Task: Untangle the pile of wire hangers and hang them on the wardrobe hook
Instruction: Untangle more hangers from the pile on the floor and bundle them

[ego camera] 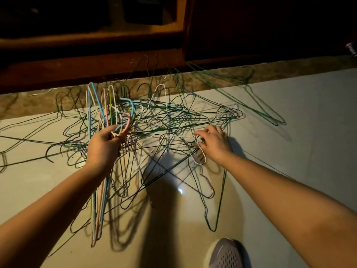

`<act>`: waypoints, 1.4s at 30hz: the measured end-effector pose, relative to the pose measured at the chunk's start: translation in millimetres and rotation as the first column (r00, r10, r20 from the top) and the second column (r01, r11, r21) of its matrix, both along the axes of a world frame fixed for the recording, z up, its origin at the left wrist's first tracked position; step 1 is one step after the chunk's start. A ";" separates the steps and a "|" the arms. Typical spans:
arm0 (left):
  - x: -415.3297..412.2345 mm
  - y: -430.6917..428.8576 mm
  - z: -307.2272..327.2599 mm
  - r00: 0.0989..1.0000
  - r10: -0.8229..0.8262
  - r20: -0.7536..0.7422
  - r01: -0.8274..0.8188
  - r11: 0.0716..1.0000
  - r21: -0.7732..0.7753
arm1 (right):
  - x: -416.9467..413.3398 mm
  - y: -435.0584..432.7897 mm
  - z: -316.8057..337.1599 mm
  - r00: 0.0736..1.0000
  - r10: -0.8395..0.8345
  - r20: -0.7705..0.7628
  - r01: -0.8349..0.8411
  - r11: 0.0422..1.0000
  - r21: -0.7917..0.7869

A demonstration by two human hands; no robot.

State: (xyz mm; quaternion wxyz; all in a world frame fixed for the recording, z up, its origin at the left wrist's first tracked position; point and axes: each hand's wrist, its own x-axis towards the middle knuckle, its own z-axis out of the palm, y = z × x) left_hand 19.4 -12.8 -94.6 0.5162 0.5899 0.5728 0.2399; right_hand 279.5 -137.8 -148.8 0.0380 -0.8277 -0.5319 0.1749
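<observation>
A tangled pile of wire hangers (166, 124), mostly dark green with some white ones, lies spread over the pale floor. My left hand (105, 146) grips a bunch of several coloured hangers (127, 113), blue, pink, white and yellow-green, by their hooks, lifted above the pile. My right hand (214, 144) reaches into the right side of the pile, its fingers curled round a white hanger (200, 153). No wardrobe hook is in view.
A dark wooden wardrobe (96, 62) stands along the far side on a stone ledge (212, 78), with a metal knob (351, 48) at the far right. More green hangers (266, 111) lie loose to the right. A shoe (226, 254) is at the bottom edge.
</observation>
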 end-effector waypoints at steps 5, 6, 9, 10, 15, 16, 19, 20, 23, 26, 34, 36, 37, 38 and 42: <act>9.2 8.8 9.1 1.000 0.018 0.009 -0.018 1.000 -0.012 | 4.6 19.9 13.1 0.985 0.075 0.153 -0.089 0.992 0.084; 11.5 11.0 10.7 1.000 0.002 0.010 -0.001 1.000 -0.023 | 4.9 22.6 16.2 0.986 0.063 0.155 -0.086 0.986 0.141; 16.2 16.6 8.8 1.000 -0.021 0.016 0.022 0.997 -0.074 | 4.6 32.1 22.1 0.986 0.035 0.162 -0.080 0.956 0.281; 16.9 17.5 7.4 1.000 -0.012 0.015 0.014 0.996 -0.093 | 5.1 36.2 24.5 0.990 0.032 0.139 -0.071 0.955 0.287; 21.3 15.7 6.9 0.998 0.010 0.059 -0.002 0.991 -0.136 | 9.5 53.9 41.0 0.999 -0.026 -0.034 0.034 0.957 0.287; 22.3 15.8 8.0 0.998 0.007 0.067 0.002 0.991 -0.134 | 10.3 55.4 43.9 0.997 -0.048 -0.053 0.061 0.954 0.293; 23.1 17.7 10.6 0.996 0.003 0.087 0.008 0.991 -0.132 | 10.5 58.6 51.1 0.995 -0.084 -0.053 0.096 0.950 0.296; 22.7 19.1 10.5 0.996 0.007 0.092 0.006 0.991 -0.132 | 10.1 59.3 51.9 0.996 -0.078 -0.051 0.089 0.949 0.301; 24.2 24.3 5.8 0.995 0.026 0.096 -0.014 0.991 -0.131 | 7.6 61.0 49.7 0.996 -0.028 -0.090 0.056 0.945 0.322; 35.8 31.2 -6.9 1.000 0.012 0.019 -0.010 0.996 -0.093 | 5.8 60.4 43.9 0.981 0.013 -0.195 0.053 0.941 0.333; 80.8 27.2 -30.9 0.989 -0.041 -0.143 0.030 0.996 -0.083 | 2.8 58.9 47.3 0.969 0.024 -0.245 0.057 0.948 0.314; 90.3 25.2 -34.4 0.992 -0.020 -0.123 0.009 0.996 -0.089 | 3.7 57.4 45.7 0.965 0.020 -0.262 0.065 0.948 0.312; 94.3 24.3 -34.6 0.995 -0.004 -0.099 -0.005 0.996 -0.091 | 4.0 56.0 44.6 0.964 0.015 -0.266 0.070 0.948 0.309; 97.6 23.1 -33.4 0.998 0.013 -0.066 -0.019 0.995 -0.102 | 4.5 54.8 42.6 0.963 0.012 -0.270 0.074 0.949 0.308; 98.6 18.6 -19.5 0.982 0.078 0.171 -0.035 0.970 -0.241 | 4.6 52.2 41.2 0.949 -0.002 -0.315 0.107 0.943 0.315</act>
